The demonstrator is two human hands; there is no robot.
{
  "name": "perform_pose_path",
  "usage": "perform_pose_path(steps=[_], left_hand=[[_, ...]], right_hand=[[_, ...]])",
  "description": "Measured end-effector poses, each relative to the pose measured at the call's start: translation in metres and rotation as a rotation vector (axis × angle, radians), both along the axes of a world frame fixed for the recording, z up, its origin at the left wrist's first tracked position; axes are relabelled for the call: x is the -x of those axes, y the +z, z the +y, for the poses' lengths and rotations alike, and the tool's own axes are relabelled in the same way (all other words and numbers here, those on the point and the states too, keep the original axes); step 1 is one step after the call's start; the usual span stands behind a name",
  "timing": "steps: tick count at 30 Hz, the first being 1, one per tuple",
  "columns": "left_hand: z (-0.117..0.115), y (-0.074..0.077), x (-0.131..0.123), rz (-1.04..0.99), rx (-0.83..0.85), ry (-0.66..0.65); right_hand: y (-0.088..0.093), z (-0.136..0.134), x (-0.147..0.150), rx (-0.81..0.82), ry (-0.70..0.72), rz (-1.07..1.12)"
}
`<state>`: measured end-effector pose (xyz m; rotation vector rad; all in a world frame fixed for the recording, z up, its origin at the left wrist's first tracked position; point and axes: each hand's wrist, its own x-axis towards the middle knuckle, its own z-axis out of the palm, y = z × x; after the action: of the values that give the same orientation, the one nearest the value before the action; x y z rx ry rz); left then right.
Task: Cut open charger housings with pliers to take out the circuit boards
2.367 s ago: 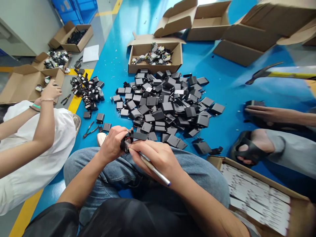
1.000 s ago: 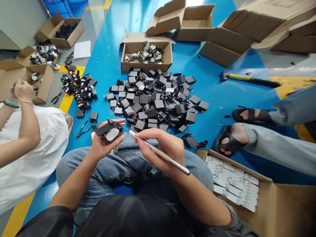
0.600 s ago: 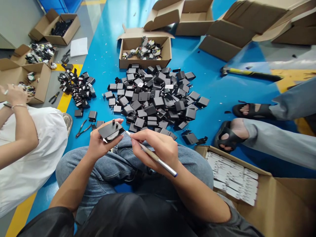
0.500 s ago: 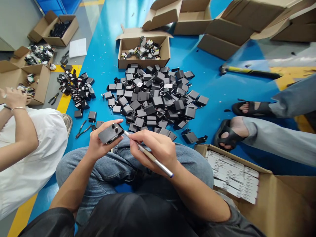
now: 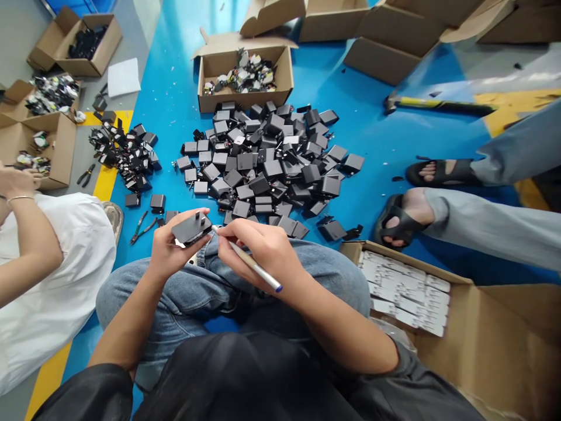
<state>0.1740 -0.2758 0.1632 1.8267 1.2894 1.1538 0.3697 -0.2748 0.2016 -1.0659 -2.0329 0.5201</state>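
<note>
Above my lap, my left hand (image 5: 169,248) grips a dark grey power adapter (image 5: 189,228) by its edges, with the plug pins facing up. A gap shows along the adapter's near side. My right hand (image 5: 265,248) is closed around a slim silver pen-like tool (image 5: 249,264) with a blue end. The tool's tip is at the adapter's right edge; whether it has entered the casing is hard to make out. Ahead on the blue floor lies a large pile of dark grey adapter casings (image 5: 272,166).
A cardboard box (image 5: 245,102) of loose parts stands behind the pile. Pliers (image 5: 142,228) and a smaller heap (image 5: 125,149) lie left, near a person in white (image 5: 65,257). To the right are a hammer (image 5: 442,105), another person's feet (image 5: 401,222) and a box of white pieces (image 5: 464,327).
The view has shifted slightly. My right hand has tilted the tool a little against the adapter's edge; both hands keep their hold.
</note>
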Motion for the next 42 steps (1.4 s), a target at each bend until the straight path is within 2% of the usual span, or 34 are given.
perform_pose_path(steps=[7,10,13,16,20,22,24,27,31,35,38,40,42], left_hand=[[-0.001,-0.010,0.000,0.000,0.083,0.033],[0.000,-0.009,-0.001,0.038,0.070,0.026],[0.001,-0.005,-0.001,0.120,0.015,-0.034],[0.004,-0.003,0.001,0.198,-0.015,-0.033],[0.011,-0.006,0.009,0.309,0.013,0.021],[0.013,-0.008,0.012,0.297,0.087,0.081],[0.013,-0.008,0.015,0.201,0.158,0.120],[0.012,-0.006,0.016,0.084,0.195,0.101],[0.009,-0.004,0.014,0.136,0.103,0.059],[0.011,-0.009,0.011,0.410,0.052,-0.004],[0.015,-0.011,0.017,0.676,0.197,-0.025],[0.018,-0.006,0.031,0.704,0.257,0.047],[0.019,0.005,0.053,0.608,0.189,0.251]], right_hand=[[-0.007,0.009,-0.003,0.148,0.044,0.077],[-0.011,0.012,-0.003,0.175,0.070,0.073],[-0.015,0.014,-0.001,0.189,0.085,0.047],[-0.013,0.015,0.002,0.203,0.037,0.057],[-0.001,0.016,-0.005,0.252,-0.048,0.167],[0.002,0.019,-0.010,0.291,-0.094,0.237],[-0.001,0.024,-0.012,0.323,-0.129,0.303],[-0.012,0.030,-0.008,0.336,-0.105,0.343],[-0.026,0.035,0.001,0.236,0.006,0.213],[-0.046,0.040,0.005,0.185,0.103,0.093],[-0.073,0.046,0.010,0.261,0.152,-0.107],[-0.093,0.051,0.015,0.327,0.137,-0.331],[-0.112,0.056,0.022,0.380,0.133,-0.577]])
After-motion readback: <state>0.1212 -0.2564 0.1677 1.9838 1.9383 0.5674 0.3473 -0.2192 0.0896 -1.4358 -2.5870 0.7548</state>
